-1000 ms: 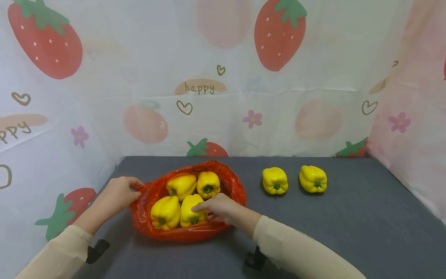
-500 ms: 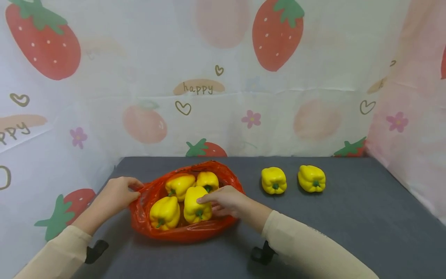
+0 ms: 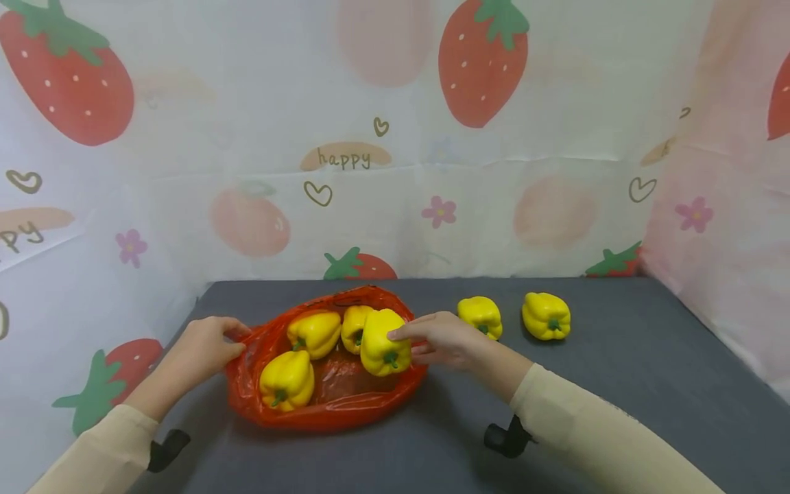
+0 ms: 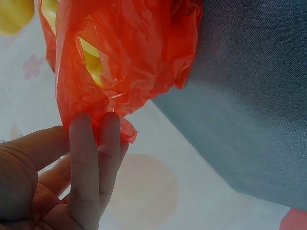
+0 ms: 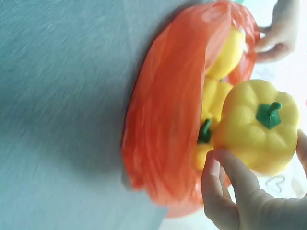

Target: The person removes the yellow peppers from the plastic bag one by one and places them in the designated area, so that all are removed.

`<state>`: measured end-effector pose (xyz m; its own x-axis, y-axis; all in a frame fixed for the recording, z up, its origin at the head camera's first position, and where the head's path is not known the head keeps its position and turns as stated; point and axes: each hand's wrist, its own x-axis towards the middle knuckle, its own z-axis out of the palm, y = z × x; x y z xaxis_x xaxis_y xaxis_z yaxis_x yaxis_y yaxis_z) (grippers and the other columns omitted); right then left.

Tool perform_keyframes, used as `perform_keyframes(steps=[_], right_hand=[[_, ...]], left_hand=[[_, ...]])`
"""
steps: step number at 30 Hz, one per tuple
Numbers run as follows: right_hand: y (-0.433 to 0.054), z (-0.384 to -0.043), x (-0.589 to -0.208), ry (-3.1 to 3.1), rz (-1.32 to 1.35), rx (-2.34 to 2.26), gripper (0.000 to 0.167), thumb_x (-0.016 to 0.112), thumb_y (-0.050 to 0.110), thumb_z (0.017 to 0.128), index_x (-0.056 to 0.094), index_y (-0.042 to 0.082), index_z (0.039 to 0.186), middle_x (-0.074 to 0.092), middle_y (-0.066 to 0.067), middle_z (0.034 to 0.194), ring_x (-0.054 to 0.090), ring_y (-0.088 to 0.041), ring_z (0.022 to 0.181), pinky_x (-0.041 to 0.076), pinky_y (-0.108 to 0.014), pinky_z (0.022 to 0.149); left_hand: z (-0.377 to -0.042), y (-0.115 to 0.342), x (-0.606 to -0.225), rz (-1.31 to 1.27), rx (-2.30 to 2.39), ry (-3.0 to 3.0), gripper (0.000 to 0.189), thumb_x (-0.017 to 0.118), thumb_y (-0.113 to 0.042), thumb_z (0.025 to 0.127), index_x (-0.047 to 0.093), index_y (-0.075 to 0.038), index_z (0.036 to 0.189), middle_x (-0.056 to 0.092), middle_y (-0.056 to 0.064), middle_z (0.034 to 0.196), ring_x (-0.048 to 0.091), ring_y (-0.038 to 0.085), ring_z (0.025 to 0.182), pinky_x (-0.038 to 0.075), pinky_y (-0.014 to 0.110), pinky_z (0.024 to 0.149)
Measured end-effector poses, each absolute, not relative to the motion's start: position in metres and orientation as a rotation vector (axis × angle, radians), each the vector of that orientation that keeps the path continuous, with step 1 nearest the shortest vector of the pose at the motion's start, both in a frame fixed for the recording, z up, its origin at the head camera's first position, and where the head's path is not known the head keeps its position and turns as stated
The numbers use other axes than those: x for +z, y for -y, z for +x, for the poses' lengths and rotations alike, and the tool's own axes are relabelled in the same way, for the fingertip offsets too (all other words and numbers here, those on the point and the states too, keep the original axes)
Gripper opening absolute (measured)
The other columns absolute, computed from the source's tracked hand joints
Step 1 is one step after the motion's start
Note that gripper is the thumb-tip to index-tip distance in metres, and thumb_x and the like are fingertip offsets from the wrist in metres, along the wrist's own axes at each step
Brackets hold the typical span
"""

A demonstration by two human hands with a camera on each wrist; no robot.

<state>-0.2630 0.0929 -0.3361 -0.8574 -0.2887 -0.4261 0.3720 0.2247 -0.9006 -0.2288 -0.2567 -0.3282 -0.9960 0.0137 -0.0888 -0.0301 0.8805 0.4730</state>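
Left grip (image 3: 206,345) pinches red bag (image 3: 327,417) by its edge, right grip (image 3: 449,341) pinches yellow pepper (image 3: 382,343) at the bag's mouth.

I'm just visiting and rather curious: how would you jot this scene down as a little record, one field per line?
Left hand: pinches the rim of the red plastic bag
Right hand: grips the held pepper, yellow with a green stem
Bag: mouth open, standing on the grey table
Inside bag: three yellow peppers: near pepper, far left pepper, far right pepper, partly hidden
Outside bag: two yellow peppers: left loose pepper, right loose pepper
Backdrop: printed with strawberries, hearts, flowers
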Motion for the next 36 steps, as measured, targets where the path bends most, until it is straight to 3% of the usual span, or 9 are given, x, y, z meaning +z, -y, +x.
perform_keyframes(steps=[13, 24, 31, 36], right_hand=[[-0.153, -0.264, -0.318, -2.02, 0.007, -1.663, 0.055, 0.073, 0.03, 0.089, 0.056, -0.002, 0.131, 0.061, -0.01, 0.123, 0.066, -0.021, 0.104, 0.055, -0.035, 0.099], [-0.189, -0.269, -0.316, -2.025, 0.0, -1.698, 0.065, 0.063, 0.029, 0.097, 0.04, -0.005, 0.147, 0.042, -0.021, 0.149, 0.056, -0.032, 0.127, 0.043, -0.045, 0.113], [-0.21, -0.27, -0.317, -2.035, -0.011, -1.705, 0.061, 0.063, 0.031, 0.096, 0.046, -0.006, 0.141, 0.054, -0.015, 0.136, 0.064, -0.023, 0.114, 0.052, -0.036, 0.104], [-0.223, -0.27, -0.313, -2.06, 0.032, -1.719, 0.069, 0.066, 0.035, 0.094, 0.041, -0.005, 0.144, 0.053, -0.02, 0.143, 0.066, -0.019, 0.112, 0.053, -0.033, 0.102]], left_hand=[[-0.23, 0.259, -0.327, -0.015, 0.76, -2.944, 0.035, 0.065, -0.008, 0.09, 0.064, 0.008, 0.121, 0.068, 0.029, 0.111, 0.064, 0.014, 0.066, 0.061, 0.033, 0.064], [-0.231, 0.26, -0.329, -0.011, 0.751, -2.947, 0.035, 0.065, -0.008, 0.089, 0.065, 0.008, 0.12, 0.069, 0.028, 0.108, 0.063, 0.014, 0.065, 0.061, 0.033, 0.063], [-0.231, 0.259, -0.329, 0.01, 0.734, -2.964, 0.034, 0.065, -0.008, 0.089, 0.065, 0.008, 0.119, 0.068, 0.027, 0.108, 0.062, 0.014, 0.067, 0.06, 0.033, 0.063], [-0.231, 0.259, -0.33, -0.006, 0.752, -2.943, 0.035, 0.065, -0.009, 0.091, 0.064, 0.009, 0.12, 0.067, 0.029, 0.11, 0.064, 0.014, 0.067, 0.061, 0.034, 0.064]])
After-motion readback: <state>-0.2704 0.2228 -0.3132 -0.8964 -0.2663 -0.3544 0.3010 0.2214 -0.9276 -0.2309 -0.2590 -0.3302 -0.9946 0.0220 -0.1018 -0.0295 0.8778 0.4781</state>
